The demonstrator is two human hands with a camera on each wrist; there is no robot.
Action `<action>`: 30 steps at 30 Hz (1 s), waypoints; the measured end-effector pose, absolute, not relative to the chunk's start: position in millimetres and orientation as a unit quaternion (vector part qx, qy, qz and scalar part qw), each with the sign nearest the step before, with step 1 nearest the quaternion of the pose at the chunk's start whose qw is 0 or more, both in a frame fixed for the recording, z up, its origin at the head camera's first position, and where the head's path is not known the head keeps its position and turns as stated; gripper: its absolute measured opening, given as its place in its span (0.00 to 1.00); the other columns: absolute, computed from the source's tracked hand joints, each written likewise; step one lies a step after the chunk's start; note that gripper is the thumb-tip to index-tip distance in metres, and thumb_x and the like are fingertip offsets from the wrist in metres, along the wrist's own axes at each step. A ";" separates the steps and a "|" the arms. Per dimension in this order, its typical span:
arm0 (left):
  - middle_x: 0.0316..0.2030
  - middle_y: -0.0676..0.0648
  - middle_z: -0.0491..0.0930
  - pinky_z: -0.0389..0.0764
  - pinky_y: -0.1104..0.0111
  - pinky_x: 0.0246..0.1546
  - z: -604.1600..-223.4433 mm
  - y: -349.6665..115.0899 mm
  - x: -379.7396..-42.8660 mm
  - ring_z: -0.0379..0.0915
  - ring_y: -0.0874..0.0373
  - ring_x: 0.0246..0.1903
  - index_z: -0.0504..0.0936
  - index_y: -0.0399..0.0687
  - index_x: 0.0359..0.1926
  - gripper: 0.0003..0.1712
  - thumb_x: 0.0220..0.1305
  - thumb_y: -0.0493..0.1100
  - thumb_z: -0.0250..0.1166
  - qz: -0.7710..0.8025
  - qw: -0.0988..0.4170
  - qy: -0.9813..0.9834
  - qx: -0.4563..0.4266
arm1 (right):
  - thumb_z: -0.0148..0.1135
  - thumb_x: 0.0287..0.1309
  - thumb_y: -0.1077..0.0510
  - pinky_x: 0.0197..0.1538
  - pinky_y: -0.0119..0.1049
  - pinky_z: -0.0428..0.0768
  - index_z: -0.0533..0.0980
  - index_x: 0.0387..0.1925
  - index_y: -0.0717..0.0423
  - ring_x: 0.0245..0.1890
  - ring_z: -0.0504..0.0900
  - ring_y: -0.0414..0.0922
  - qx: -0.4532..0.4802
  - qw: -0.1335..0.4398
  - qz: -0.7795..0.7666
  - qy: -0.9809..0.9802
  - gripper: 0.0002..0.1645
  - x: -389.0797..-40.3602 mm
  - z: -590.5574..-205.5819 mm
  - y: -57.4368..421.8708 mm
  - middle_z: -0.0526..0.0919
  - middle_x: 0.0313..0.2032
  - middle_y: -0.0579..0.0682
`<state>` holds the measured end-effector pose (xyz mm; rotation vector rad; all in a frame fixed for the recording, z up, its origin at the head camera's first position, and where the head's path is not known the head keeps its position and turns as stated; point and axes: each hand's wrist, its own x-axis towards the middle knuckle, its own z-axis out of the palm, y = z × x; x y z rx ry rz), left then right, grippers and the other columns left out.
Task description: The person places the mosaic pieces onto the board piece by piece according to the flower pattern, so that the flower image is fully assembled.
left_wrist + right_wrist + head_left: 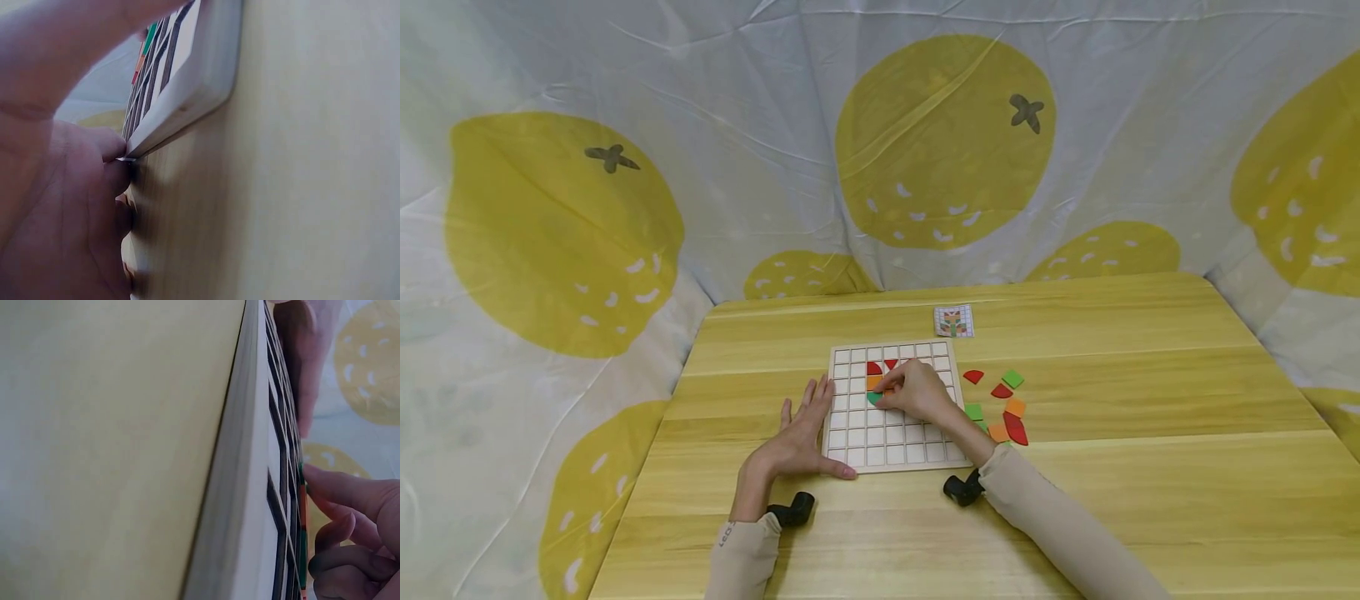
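Note:
A square wooden grid board (895,456) lies flat on the table. My left hand (797,446) is spread at its left edge, with the fingertips along that side and the thumb at the front left corner. Over the middle of the board, my right hand (917,392) pinches a green curved piece (873,399) between thumb and index finger, down at the grid. Its other fingers are curled in the right wrist view. Just behind the green piece sit an orange square (874,382) and a red quarter-circle (874,367). A red triangle (891,364) lies beside them. My right hand hides other cells.
Right of the board lie several loose pieces, among them a red quarter-circle (973,377), a green square (1012,379) and an orange square (1015,407). Behind the board is a small card (953,321) printed with a coloured grid pattern. A lemon-print cloth (760,183) hangs behind the table.

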<state>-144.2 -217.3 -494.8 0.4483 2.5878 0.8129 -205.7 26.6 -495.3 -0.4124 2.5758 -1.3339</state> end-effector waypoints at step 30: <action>0.83 0.40 0.25 0.17 0.35 0.75 -492.8 -216.5 -143.8 0.16 0.41 0.82 0.31 0.38 0.82 0.87 0.42 0.62 0.85 0.284 0.192 0.926 0.157 | 0.70 0.66 0.50 0.34 0.32 0.74 0.86 0.53 0.58 0.35 0.74 0.44 -0.089 0.143 -0.493 0.853 0.20 -219.2 -485.3 212.9 0.83 0.39 0.57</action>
